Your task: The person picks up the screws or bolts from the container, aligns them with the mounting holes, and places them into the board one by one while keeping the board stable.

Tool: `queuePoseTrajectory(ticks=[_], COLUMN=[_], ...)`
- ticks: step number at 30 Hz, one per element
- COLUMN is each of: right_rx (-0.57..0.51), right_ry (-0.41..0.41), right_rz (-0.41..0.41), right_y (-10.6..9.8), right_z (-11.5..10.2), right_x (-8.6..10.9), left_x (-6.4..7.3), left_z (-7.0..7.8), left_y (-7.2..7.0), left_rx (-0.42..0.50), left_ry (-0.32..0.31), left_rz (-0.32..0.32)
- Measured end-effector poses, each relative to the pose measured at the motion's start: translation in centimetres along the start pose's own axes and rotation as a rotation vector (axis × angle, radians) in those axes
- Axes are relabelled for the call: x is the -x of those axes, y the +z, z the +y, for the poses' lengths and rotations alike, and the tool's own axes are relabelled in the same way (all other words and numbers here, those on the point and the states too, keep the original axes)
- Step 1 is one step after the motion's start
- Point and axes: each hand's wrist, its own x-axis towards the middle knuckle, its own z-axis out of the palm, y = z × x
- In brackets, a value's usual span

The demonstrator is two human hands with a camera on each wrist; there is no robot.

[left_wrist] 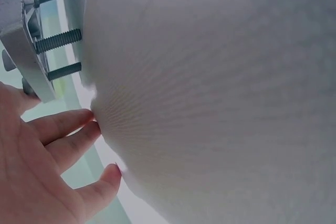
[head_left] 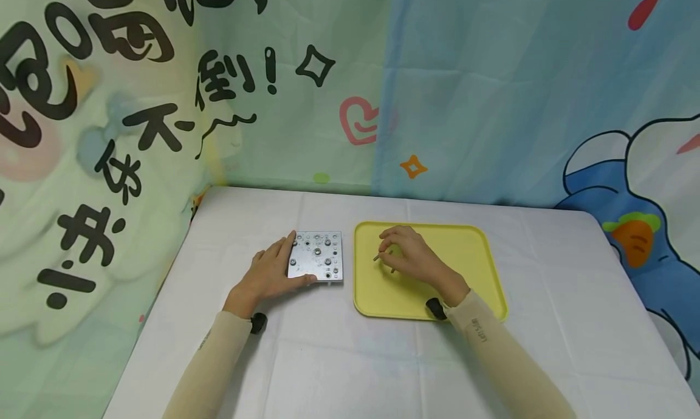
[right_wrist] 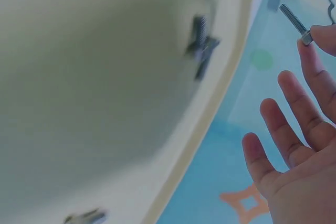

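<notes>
Silver-grey metal forms the square plate (head_left: 312, 267), located just left of centre in the lower half of the head view, with rounded screw heads distributed over its upper face. In the left wrist view, threaded shanks (left_wrist: 59, 40) project from its underside at the upper left of the frame, directed toward the cloth. The left hand (head_left: 270, 267) bears against the plate: the forefinger lies at its left edge, the thumb lies along its lower edge, and the fingers are extended. The right hand (head_left: 410, 255) pinches a metal screw (right_wrist: 294, 18) between thumb and forefinger; the remaining three fingers are spread in the right wrist view, and the screw sits at the upper right of that frame. In the head view, this hand is positioned over the upper left part of the yellow tray (head_left: 476, 267), which lies just right of the plate, the two being apart. Loose hardware (right_wrist: 199, 35) rests in the tray, blurred in the right wrist view. Black wrist devices (head_left: 435, 308) are fitted at both wrists, adjacent to the beige sleeves (head_left: 508, 358). A white cloth (head_left: 339, 364) covers the table beneath. A printed backdrop (head_left: 465, 91) spans the upper frame: black lettering occupies the upper left, and an orange carrot (head_left: 634, 240) appears at the right.
</notes>
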Motion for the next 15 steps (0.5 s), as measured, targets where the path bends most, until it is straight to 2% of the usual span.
queuePoseTrajectory(ticks=[7, 15], right_rx=[0.026, 0.034], right_ry=[-0.024, -0.107], right_rz=[-0.042, -0.064], right_y=[1.0, 2.6], right_z=[-2.6, -4.8], right_x=[-1.5, -2.7], left_x=[-0.1, 0.0], left_z=[-0.1, -0.1], left_y=[0.0, 0.0], left_rx=[-0.005, 0.004], left_ry=[-0.003, -0.006], left_rz=[0.0, 0.007])
